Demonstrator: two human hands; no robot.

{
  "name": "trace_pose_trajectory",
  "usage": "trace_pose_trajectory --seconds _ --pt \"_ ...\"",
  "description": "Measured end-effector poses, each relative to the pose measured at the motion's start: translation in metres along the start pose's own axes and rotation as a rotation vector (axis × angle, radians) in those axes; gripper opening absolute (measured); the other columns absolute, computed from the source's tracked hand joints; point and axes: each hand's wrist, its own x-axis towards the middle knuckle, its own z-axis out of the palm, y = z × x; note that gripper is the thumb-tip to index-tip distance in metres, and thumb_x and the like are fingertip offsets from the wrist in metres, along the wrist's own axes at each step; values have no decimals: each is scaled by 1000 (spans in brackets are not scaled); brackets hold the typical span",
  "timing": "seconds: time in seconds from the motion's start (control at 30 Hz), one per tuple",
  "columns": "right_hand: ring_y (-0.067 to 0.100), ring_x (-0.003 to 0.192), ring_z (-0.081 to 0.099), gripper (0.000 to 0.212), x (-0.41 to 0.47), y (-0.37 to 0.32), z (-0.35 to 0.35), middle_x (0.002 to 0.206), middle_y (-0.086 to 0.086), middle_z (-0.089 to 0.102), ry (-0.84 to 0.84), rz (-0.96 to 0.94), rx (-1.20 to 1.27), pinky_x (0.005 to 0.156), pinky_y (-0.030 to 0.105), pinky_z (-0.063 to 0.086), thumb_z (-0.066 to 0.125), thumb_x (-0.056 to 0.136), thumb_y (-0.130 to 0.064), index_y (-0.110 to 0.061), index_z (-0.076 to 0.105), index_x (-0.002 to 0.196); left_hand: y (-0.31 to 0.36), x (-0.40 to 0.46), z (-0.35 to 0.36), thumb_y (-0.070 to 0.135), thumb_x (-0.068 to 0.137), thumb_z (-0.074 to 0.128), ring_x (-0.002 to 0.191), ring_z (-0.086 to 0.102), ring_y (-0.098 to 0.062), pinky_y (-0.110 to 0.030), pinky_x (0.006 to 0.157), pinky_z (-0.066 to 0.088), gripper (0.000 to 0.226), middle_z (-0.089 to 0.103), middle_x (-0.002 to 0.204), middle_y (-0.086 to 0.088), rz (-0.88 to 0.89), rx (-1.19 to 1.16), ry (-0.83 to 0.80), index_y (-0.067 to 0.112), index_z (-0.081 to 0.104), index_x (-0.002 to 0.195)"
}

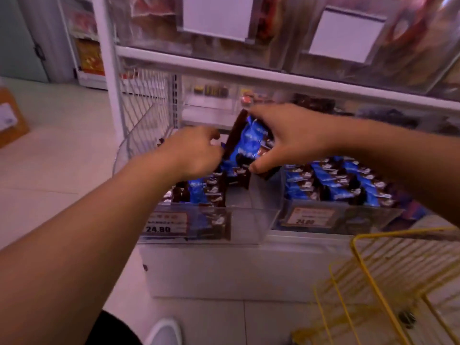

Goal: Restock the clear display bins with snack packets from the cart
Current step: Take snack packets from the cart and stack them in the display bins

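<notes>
A clear display bin (249,225) on the bottom shelf holds a row of blue and brown snack packets (199,192) on its left side; its right side shows bare bottom. My right hand (291,138) grips a stack of the same blue packets (249,143) above that bin, thumb below and fingers on top. My left hand (191,150) is in the bin beside the stack, fingers curled against the packets' left edge; what it holds is hidden. A second clear bin (293,207) to the right is packed with blue packets (336,180).
The yellow wire cart (368,277) stands at lower right, near the shelf base. Price labels reading 24.80 (165,225) sit on the bin fronts. Clear bins with other snacks fill the upper shelf (249,73). A cardboard box (10,118) sits on the tiled floor at left.
</notes>
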Motion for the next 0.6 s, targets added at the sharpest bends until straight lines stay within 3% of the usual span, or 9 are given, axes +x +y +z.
trace_pose_trajectory --seconds 0.1,0.17,0.27,0.33,0.47,0.53,0.6 --pt "23 93 56 73 35 -12 12 116 6 61 -281 51 -319 80 32 49 82 65 -51 -17 52 122 -18 5 19 45 102 38 148 20 -29 -38 119 21 60 20 163 -4 -39 313 -390 24 21 155" --pt "25 92 58 70 53 -21 25 110 5 59 -459 110 -453 73 32 49 81 68 -51 -15 55 122 -25 7 29 53 102 28 151 2 -30 -45 122 9 67 -3 166 0 -82 433 -584 27 -2 157" --pt "17 74 54 54 72 -29 47 89 2 56 -639 131 -572 55 29 39 77 75 -50 -14 59 111 -27 8 35 55 102 23 151 -7 -35 -52 122 4 68 -20 163 -2 -103 563 -722 30 -13 154" --pt "16 71 50 49 80 -30 59 83 0 52 -685 102 -621 63 30 39 76 80 -50 -14 59 110 -22 4 30 55 103 23 150 -5 -36 -52 121 4 68 -21 162 -1 -139 585 -739 30 -15 154" --pt "25 112 53 74 81 -22 78 133 10 55 -731 92 -591 93 31 43 70 85 -52 -7 48 139 -13 -5 20 44 107 20 150 -7 -30 -50 119 2 58 -19 163 2 -98 649 -772 28 -6 156" --pt "32 135 40 90 77 -14 85 153 15 36 -700 63 -671 109 41 39 65 86 -60 -8 33 151 -10 -8 16 41 108 20 150 -9 -29 -50 119 0 55 -19 163 4 -74 660 -781 27 -2 156" --pt "38 149 12 107 72 -6 90 165 15 6 -680 69 -750 119 51 26 61 86 -65 -8 7 159 -8 -9 15 42 108 20 150 -8 -28 -49 119 0 56 -18 163 4 -81 647 -775 26 -3 156"
